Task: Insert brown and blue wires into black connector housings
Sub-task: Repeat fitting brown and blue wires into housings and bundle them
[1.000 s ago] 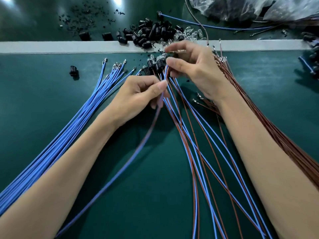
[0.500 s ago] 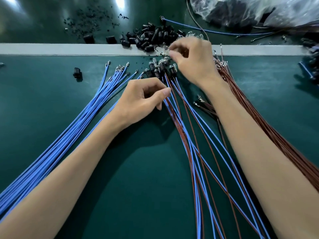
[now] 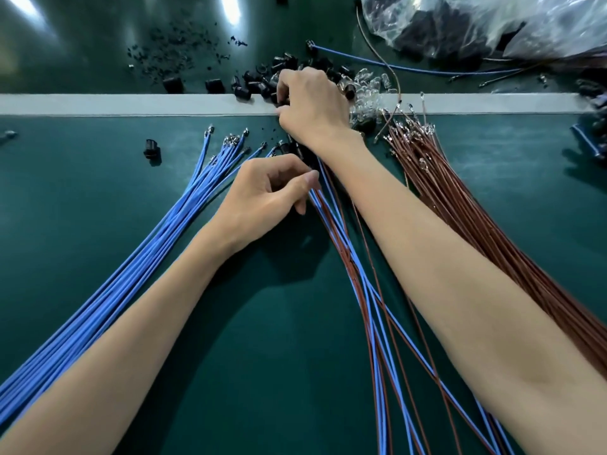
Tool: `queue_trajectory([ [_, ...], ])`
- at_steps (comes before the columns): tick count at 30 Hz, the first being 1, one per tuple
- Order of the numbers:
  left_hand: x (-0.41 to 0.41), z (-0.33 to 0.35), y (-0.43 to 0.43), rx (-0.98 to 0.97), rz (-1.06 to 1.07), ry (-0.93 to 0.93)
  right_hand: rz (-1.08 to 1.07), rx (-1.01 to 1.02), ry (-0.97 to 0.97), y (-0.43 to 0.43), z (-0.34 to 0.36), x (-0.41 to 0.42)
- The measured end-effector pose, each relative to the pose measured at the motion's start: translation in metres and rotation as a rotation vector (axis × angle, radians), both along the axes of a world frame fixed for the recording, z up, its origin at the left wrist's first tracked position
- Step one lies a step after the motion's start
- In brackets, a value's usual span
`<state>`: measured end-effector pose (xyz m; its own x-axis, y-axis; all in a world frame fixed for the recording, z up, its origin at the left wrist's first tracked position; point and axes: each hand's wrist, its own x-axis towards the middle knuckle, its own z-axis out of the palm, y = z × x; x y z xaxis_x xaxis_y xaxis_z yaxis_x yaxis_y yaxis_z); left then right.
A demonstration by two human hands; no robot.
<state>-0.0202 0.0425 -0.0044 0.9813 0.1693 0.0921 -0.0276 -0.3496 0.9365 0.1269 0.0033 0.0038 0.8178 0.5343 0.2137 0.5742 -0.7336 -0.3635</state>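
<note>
My right hand reaches over the pale strip into the pile of black connector housings. Its thumb and forefinger close on a black housing at the pile's near edge. My left hand rests on the green mat with its fingers curled and its thumb tip beside the bunch of paired blue and brown wires. Whether it holds a wire is hidden. Loose blue wires fan out on the left. Loose brown wires lie on the right, partly under my right forearm.
A single black housing stands on the mat at the left. Small clear parts lie beside the housing pile. A pale strip crosses the bench. Behind it are black crumbs, a long blue wire and a plastic bag.
My right hand has moved away from the wire ends and up-left into the housing pile. The blue wire my left hand pinched a second ago no longer trails from it.
</note>
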Motion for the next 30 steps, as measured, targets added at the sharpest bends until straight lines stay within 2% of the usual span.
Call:
queue_trajectory([
  [3,0.003,-0.003,0.001,-0.043,0.062,-0.051,-0.014,0.069,-0.034,-0.010,0.007,-0.007],
  [5,0.006,-0.006,0.002,-0.133,0.142,-0.093,-0.058,0.209,-0.008,-0.023,0.017,-0.012],
  [8,0.011,-0.009,0.005,-0.179,0.246,-0.123,-0.019,0.447,0.344,-0.049,0.029,-0.028],
  [10,0.011,-0.010,0.005,-0.124,0.249,-0.125,0.047,0.477,0.537,-0.061,0.031,-0.042],
  [13,0.010,-0.010,0.002,-0.060,0.199,-0.152,0.097,0.446,0.598,-0.071,0.029,-0.052],
  [17,0.009,-0.010,0.002,-0.125,0.174,-0.096,0.132,0.498,0.721,-0.083,0.037,-0.047],
  [18,0.009,-0.009,0.003,-0.131,0.173,-0.068,0.124,0.435,0.671,-0.086,0.038,-0.044],
  [20,0.009,-0.010,0.003,-0.128,0.155,-0.024,0.022,0.201,0.426,-0.094,0.035,-0.033],
  [23,0.007,-0.010,0.005,-0.127,0.137,0.007,-0.284,-0.077,0.041,-0.108,0.026,-0.022],
  [25,0.006,-0.010,0.006,-0.127,0.132,0.017,-0.392,-0.134,-0.010,-0.114,0.021,-0.018],
  [30,0.007,-0.012,0.007,-0.068,0.134,0.001,-0.430,-0.178,0.049,-0.116,0.015,-0.012],
])
